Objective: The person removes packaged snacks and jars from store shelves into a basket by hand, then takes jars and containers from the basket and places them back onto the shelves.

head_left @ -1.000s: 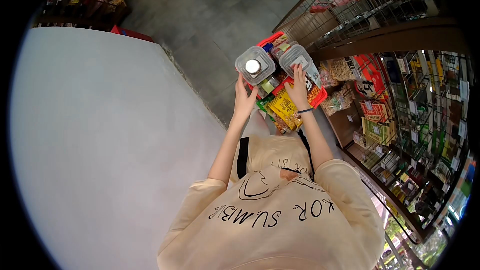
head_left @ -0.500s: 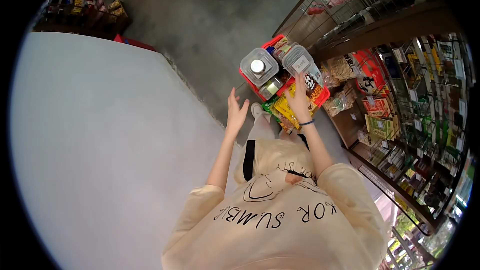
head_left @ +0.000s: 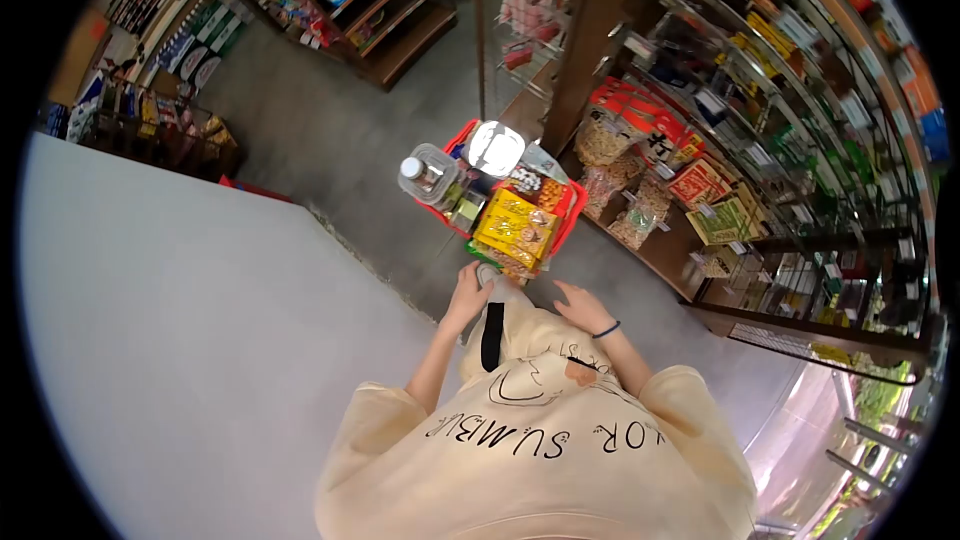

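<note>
A red basket (head_left: 576, 208) full of goods sits ahead of my legs. In it are a yellow snack packet (head_left: 515, 223), a clear plastic bottle with a white cap (head_left: 428, 175), a clear container with a glaring lid (head_left: 495, 148) and a small jar (head_left: 467, 209). My left hand (head_left: 466, 298) hangs beside my leg, just short of the basket's near end, empty with fingers loosely apart. Over my shorts on the other side is my right hand (head_left: 583, 309), a dark band at its wrist, fingers spread and holding nothing. Neither hand touches the basket.
A large white surface (head_left: 200, 360) fills the left side. Shelves (head_left: 800, 130) packed with goods rise on the right, with bagged dry food (head_left: 640, 215) on the lowest board. A wooden display shelf (head_left: 395, 40) stands ahead across the grey floor (head_left: 300, 110).
Both hands have drawn back toward my body; the right one has left the yellow packet in the basket. The view has tilted up, showing more of the shop ahead.
</note>
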`<state>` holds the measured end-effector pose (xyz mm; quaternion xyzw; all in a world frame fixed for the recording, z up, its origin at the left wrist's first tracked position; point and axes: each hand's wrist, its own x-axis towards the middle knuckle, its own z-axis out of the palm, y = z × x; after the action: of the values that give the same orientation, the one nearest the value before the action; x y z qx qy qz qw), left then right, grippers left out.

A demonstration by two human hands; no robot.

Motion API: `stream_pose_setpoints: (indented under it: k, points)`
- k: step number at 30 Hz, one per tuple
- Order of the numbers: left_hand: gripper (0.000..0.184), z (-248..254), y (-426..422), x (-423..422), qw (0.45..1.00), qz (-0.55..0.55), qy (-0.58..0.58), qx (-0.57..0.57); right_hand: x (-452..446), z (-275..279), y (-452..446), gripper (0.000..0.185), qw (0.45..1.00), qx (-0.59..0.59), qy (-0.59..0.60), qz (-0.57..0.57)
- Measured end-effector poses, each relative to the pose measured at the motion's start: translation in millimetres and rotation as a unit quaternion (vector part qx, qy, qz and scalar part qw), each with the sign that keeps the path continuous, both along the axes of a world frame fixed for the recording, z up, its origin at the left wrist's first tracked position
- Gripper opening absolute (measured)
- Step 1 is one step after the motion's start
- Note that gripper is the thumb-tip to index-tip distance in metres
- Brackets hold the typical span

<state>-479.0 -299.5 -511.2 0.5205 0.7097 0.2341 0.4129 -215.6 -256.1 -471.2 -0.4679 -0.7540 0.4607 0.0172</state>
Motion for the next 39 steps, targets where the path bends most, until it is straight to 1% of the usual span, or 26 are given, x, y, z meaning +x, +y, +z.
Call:
stream_pose_setpoints:
  k: [1, 3, 4, 5, 7, 11, 13, 17, 19, 20, 21, 22, 23, 24, 25, 26, 27, 29, 30, 31, 32, 35, 36, 37, 38, 39]
  points:
    - [0.058, 8.4, 7.2, 17.2, 1.0, -0.009, 0.003, 0.008, 18.4, -3.3, -8.4, 0.049, 0.999, 0.024, -0.011, -0.027]
    - [0.056, 24.0, 17.7, 58.9, 0.996, -0.091, 0.0, -0.003, 55.1, -10.1, -28.6, 0.048, 0.996, 0.054, -0.02, -0.062]
    - [0.054, 29.1, 18.7, 77.3, 0.992, -0.117, 0.006, 0.049, 72.8, -14.4, -38.2, 0.048, 0.994, 0.033, -0.042, -0.097]
    - [0.054, 35.7, 21.1, 96.9, 0.987, -0.148, 0.024, 0.065, 89.7, -18.3, -44.3, 0.048, 0.989, 0.018, -0.061, -0.135]
    - [0.052, 42.0, 22.9, 134.2, 0.969, -0.208, 0.058, 0.123, 121.5, -22.1, -63.7, 0.049, 0.981, 0.016, -0.058, -0.185]
    - [0.049, 42.2, 19.5, 205.5, 0.947, -0.305, -0.065, 0.083, 181.8, -56.9, -114.0, 0.051, 0.954, 0.069, -0.035, -0.29]
    - [0.048, 53.6, 14.2, 241.2, 0.932, -0.357, -0.06, 0.034, 206.5, -56.5, -142.2, 0.051, 0.936, 0.062, -0.056, -0.342]
    - [0.045, 64.6, 7.9, 318.2, 0.881, -0.471, -0.049, 0.027, 250.6, -45.7, -199.8, 0.05, 0.882, 0.12, -0.055, -0.452]
    - [0.042, 88.6, 2.5, 361.1, 0.841, -0.533, -0.077, 0.044, 271.1, -20.5, -225.6, 0.049, 0.848, 0.005, -0.099, -0.52]
    - [0.041, 107.4, -1.3, 382.5, 0.832, -0.549, -0.077, 0.032, 280.5, -22.4, -239.3, 0.049, 0.842, 0.0, -0.098, -0.531]
    - [0.041, 119.9, -3.9, 401.6, 0.826, -0.557, -0.078, 0.027, 290.3, -26.4, -253.1, 0.049, 0.823, 0.024, -0.09, -0.56]
    - [0.04, 129.3, -6.1, 418.7, 0.807, -0.579, -0.105, 0.054, 299.6, -30.5, -265.9, 0.049, 0.804, 0.048, -0.084, -0.586]
    - [0.04, 137.0, -9.4, 432.9, 0.786, -0.599, -0.131, 0.083, 308.8, -34.6, -276.0, 0.049, 0.8, 0.045, -0.085, -0.592]
    - [0.04, 144.4, -13.3, 445.1, 0.782, -0.604, -0.132, 0.083, 317.9, -38.5, -282.0, 0.049, 0.779, 0.072, -0.052, -0.621]
    - [0.039, 151.5, -16.4, 455.7, 0.765, -0.622, -0.139, 0.092, 324.5, -36.1, -283.7, 0.048, 0.754, 0.101, -0.019, -0.648]
    - [0.039, 157.4, -17.7, 463.9, 0.748, -0.64, -0.145, 0.103, 332.8, -33.9, -283.6, 0.051, 0.743, 0.08, -0.005, -0.665]
    - [0.039, 163.2, -18.1, 469.9, 0.744, -0.644, -0.145, 0.103, 338.8, -27.6, -279.3, 0.051, 0.739, 0.081, -0.005, -0.669]
    - [0.04, 171.5, -15.9, 483.4, 0.711, -0.68, -0.18, 0.01, 354.1, -12.3, -267.3, 0.05, 0.725, 0.123, -0.005, -0.678]
    - [0.04, 174.3, -10.9, 492.8, 0.698, -0.691, -0.186, 0.015, 362.0, -0.1, -258.6, 0.05, 0.721, 0.124, -0.008, -0.682]
    - [0.041, 179.4, -2.1, 505.6, 0.685, -0.702, -0.192, 0.021, 370.4, 16.2, -245.0, 0.05, 0.716, 0.165, 0.013, -0.678]
    - [0.041, 197.2, 8.0, 518.9, 0.676, -0.706, -0.208, 0.045, 378.3, 36.1, -229.9, 0.049, 0.711, 0.205, 0.033, -0.672]
    - [0.039, 265.0, 45.1, 567.8, 0.659, -0.702, -0.25, 0.098, 404.8, 132.6, -182.8, 0.044, 0.694, 0.281, 0.107, -0.654]
    - [0.039, 302.8, 57.6, 579.5, 0.634, -0.707, -0.262, 0.174, 415.3, 161.5, -168.1, 0.041, 0.687, 0.31, 0.124, -0.646]
    - [0.038, 329.2, 69.9, 591.6, 0.626, -0.691, -0.253, 0.259, 425.7, 185.4, -155.1, 0.036, 0.662, 0.33, 0.171, -0.651]
    - [0.038, 348.9, 80.7, 602.4, 0.625, -0.653, -0.234, 0.356, 439.5, 208.9, -143.0, 0.033, 0.655, 0.358, 0.174, -0.642]
    - [0.039, 373.9, 91.0, 612.4, 0.602, -0.625, -0.213, 0.448, 451.2, 235.8, -131.3, 0.031, 0.647, 0.393, 0.183, -0.627]
